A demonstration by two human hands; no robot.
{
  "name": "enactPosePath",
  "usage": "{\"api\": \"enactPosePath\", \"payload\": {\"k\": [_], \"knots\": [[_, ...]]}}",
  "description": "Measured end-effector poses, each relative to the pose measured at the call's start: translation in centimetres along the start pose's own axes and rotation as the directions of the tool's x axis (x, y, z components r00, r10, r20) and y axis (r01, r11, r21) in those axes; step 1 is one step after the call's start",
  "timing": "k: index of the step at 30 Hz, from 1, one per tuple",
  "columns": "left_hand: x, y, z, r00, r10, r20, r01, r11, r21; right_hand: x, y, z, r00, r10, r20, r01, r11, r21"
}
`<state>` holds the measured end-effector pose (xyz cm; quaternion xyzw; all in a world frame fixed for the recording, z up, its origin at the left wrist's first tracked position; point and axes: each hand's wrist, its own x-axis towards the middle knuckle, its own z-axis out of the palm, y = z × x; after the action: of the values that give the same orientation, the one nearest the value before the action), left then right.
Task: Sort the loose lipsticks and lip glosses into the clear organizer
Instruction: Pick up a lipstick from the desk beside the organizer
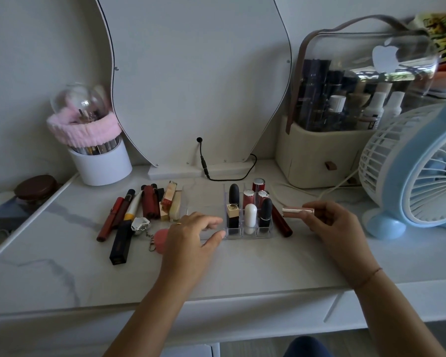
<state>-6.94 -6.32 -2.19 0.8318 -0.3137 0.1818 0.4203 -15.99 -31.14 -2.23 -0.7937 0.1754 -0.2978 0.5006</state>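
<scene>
White marble-look counter (242, 266) with a curvy mirror (191, 73) at the back, fyi. The right grip (327, 222) has its thumb and fingertips pinched round a pink metallic lipstick (298, 210), held just right of the clear organizer (242, 235). That lipstick lies pretty much sideways, long axis running left-right, with its silvery end pointing left at the organizer. The left grip (193, 233) has hold of nothing. Its fingers are loosely spread, the thumb tip touches the organizer's front left corner, and the other fingers sit over the see-through part.

The organizer's right side is full of upright sticks. The front row is a black-and-gold lipstick (232, 215), a white tube (250, 217) and a black lipstick (265, 212). Behind those stand a black bullet-shaped one (233, 193) and some reddish ones with silver caps (258, 184). A long dark red tube (281, 222) lies on the counter along the organizer's right wall, angled toward front-right.

Left of the left grip there's a loose pile of red and black gloss tubes (150, 204), mostly pointing away from the camera. Near it are a black square tube (120, 243) closer to the front, a silver heart keychain (140, 224) and a pink round thing (161, 240) right by the wrist.
</scene>
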Motion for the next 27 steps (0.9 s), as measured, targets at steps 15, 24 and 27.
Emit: {"api": "enactPosePath", "payload": {"k": [15, 24, 27], "knots": [[-0.1, -0.5, -0.1, 0.999, 0.022, 0.035, -0.022, 1.000, -0.005, 1.8, -2.1, 0.4, 0.993, -0.028, -0.117, 0.052, 0.977, 0.208], [-0.2, -0.4, -0.2, 0.999, 0.007, 0.037, -0.006, 1.000, -0.012, 7.0, -8.1, 4.3, 0.933, -0.309, 0.184, 0.335, 0.934, -0.129], [-0.2, -0.3, -0.2, 0.999, 0.011, 0.032, -0.010, 1.000, -0.018, 8.1, -8.4, 5.6, 0.893, -0.290, 0.343, 0.384, 0.890, -0.246]]}}
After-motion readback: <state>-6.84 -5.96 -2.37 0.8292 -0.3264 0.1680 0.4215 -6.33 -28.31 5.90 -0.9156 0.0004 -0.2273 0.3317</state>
